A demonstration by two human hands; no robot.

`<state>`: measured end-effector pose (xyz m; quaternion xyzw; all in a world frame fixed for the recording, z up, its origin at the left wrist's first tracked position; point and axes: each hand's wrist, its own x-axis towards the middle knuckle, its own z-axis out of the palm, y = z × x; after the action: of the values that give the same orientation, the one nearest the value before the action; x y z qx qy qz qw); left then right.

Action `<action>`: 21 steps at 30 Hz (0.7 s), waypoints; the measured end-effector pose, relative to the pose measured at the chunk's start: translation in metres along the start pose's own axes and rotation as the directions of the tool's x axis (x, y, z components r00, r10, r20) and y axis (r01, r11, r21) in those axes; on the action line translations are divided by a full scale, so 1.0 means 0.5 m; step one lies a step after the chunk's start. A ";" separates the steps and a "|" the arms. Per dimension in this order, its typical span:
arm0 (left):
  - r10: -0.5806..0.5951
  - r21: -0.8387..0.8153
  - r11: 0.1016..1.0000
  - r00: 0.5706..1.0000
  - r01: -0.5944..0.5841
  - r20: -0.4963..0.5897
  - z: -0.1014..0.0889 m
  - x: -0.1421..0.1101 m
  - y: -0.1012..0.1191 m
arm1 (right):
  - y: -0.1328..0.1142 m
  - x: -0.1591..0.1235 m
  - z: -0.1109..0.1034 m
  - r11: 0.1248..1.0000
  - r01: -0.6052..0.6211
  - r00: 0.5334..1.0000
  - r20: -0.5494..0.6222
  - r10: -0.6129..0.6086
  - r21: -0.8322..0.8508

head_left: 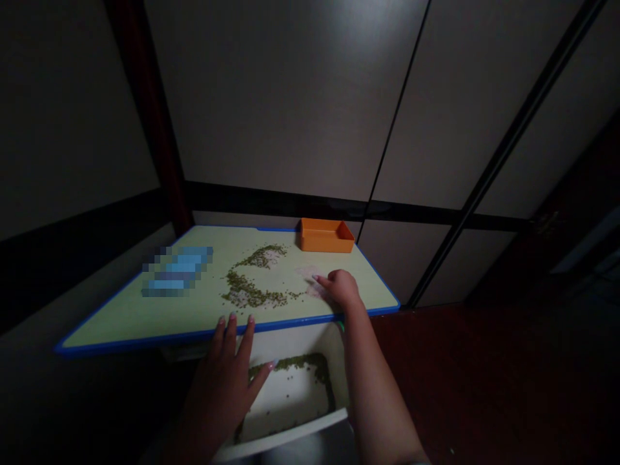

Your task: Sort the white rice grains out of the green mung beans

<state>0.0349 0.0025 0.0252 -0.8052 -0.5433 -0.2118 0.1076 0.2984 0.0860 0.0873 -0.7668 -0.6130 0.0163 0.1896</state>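
Observation:
Small green grains that look like mung beans point(259, 297) lie in a loose curve on the pale yellow tabletop point(169, 323), with pale pinkish bits among them. My left hand point(230, 368) is open at the blue front edge, fingers spread and fingertips by the edge, holding nothing. Over a thin pinkish patch point(310, 278) to the right of the grains is my right hand point(343, 286). Its fingers are curled in and the thumb points left; whatever they hold is hidden. Below the edge, partly behind my left hand, a white bin point(295, 336) has more green grains along its inner sides.
An orange open box point(327, 242) stands at the back right of the tabletop. A blurred-out bluish item point(178, 271) lies at the left. Large cabinet panels point(290, 97) rise directly behind the table, and dark reddish floor point(436, 381) shows at the right.

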 end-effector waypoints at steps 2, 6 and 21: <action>0.000 0.000 1.000 1.000 0.000 -0.010 0.002 -0.001 -0.002 | 0.001 0.002 0.000 1.000 -0.011 1.000 -0.003 0.011 -0.015; 0.003 -0.015 1.000 1.000 -0.004 -0.018 0.004 -0.003 -0.004 | -0.001 0.006 0.003 0.998 -0.031 0.999 -0.019 0.030 -0.053; -0.005 -0.020 1.000 1.000 0.004 -0.013 0.000 -0.002 -0.001 | -0.011 -0.002 -0.007 1.000 0.023 0.999 -0.027 -0.024 -0.019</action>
<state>0.0342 0.0017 0.0248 -0.8036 -0.5423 -0.2226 0.1026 0.2940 0.0849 0.0919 -0.7614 -0.6196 -0.0020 0.1910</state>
